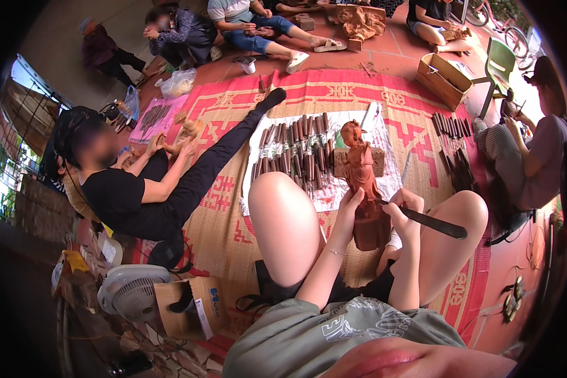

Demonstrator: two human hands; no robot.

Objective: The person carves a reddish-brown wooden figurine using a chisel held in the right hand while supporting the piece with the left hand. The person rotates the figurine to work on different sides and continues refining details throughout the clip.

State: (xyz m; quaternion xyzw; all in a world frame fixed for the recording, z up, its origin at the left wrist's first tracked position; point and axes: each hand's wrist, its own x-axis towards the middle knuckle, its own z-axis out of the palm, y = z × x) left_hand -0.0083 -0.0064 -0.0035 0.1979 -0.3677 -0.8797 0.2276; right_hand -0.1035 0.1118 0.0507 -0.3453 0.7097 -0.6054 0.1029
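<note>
Between my raised knees stands a reddish-brown carved wooden statue (361, 167) of a robed figure on a block-like base. My left hand (348, 213) is closed around its lower left side, the thumb lying along the robe. In my right hand (406, 211) is a long dark-handled carving tool (438, 223). Its thin end points left against the statue's lower robe; the exact tip is too small to make out. Just beyond the figure, a wooden block (377, 161) rests on a white cloth (379, 129). Several wooden-handled chisels (305, 157) lie in rows on that cloth.
A red and straw patterned mat (227, 157) spreads under everything. At left a person (126, 183) works a small carving, one leg stretched toward the cloth; another person sits right beside more chisels (452, 126). A wooden box (444, 79), fan (132, 293) and cardboard box (176, 309) stand around.
</note>
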